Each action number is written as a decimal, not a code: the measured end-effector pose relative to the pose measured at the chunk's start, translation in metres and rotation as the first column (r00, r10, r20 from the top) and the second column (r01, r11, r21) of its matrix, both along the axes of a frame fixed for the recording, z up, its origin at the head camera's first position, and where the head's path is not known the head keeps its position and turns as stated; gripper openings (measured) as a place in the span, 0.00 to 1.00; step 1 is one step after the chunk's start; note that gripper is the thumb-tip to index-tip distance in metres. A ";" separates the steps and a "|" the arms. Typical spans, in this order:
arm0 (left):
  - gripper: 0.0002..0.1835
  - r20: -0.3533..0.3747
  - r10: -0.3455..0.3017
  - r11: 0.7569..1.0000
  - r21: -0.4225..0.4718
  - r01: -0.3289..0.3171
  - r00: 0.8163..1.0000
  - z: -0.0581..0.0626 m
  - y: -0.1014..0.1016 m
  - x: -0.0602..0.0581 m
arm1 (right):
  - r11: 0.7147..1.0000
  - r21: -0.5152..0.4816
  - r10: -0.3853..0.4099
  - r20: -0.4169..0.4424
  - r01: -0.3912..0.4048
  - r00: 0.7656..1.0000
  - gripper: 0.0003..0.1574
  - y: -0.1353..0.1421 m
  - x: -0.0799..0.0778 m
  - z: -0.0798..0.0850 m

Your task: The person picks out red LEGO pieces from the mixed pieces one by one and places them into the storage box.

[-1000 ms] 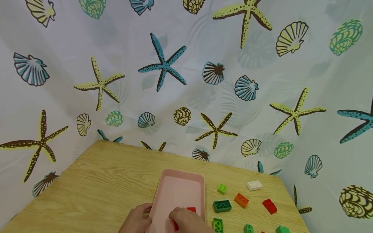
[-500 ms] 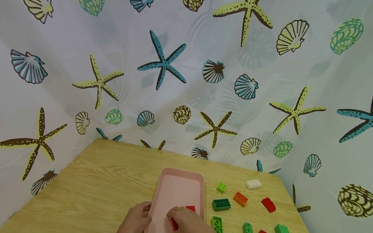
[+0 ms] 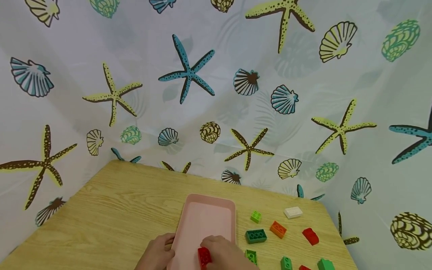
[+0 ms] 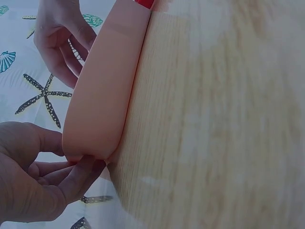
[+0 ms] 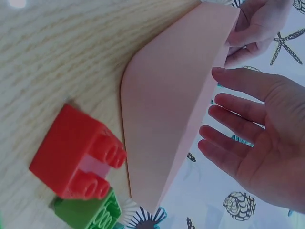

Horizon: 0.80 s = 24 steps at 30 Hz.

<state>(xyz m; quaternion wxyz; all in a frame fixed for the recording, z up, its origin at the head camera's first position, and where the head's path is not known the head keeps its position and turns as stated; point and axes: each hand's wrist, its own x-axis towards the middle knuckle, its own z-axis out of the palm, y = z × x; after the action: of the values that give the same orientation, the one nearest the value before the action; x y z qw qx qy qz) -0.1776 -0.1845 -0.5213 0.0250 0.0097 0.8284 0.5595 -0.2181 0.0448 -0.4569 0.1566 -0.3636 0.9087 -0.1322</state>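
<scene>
My left hand holds the left side of the pink tray. In the left wrist view, the thumb of that hand is at the upper rim and its fingers are lower on the tray wall. Inside the tray's near part lies a red toy brick with studs up. Just right of it is my right hand, over the tray. The right wrist view shows this hand with fingers extended and apart, holding nothing, beside the tray rim.
Right of the tray lie a dark green brick, a lime brick, an orange brick, a white brick, a red brick and several green ones. A shell-patterned cloth encloses the wooden table.
My right hand has moved slightly right, off the red brick in the tray, uncovering more of it. It now hides another red piece seen earlier. My left hand stays on the tray.
</scene>
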 end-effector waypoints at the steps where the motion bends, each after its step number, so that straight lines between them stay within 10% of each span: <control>1: 0.26 -0.003 -0.001 1.000 0.000 0.001 1.000 0.000 0.000 0.000 | 1.000 -0.009 -0.011 0.009 0.011 1.000 0.22 0.003 0.000 0.001; 16: 0.25 -0.018 0.037 0.999 0.000 -0.037 0.999 0.000 0.002 0.003 | 0.969 0.028 -0.246 0.145 0.245 0.958 0.11 0.052 -0.002 0.025; 24: 0.26 -0.014 0.024 1.000 0.017 -0.024 1.000 0.001 0.001 0.004 | 0.933 0.133 -0.359 0.280 0.334 0.890 0.14 0.063 0.002 0.017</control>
<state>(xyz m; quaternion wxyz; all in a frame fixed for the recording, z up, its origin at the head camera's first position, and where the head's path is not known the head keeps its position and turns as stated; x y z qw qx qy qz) -0.1741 -0.1835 -0.5200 0.0122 0.0041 0.8240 0.5664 -0.2157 0.1078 -0.4401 0.2813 -0.1647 0.9292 -0.1744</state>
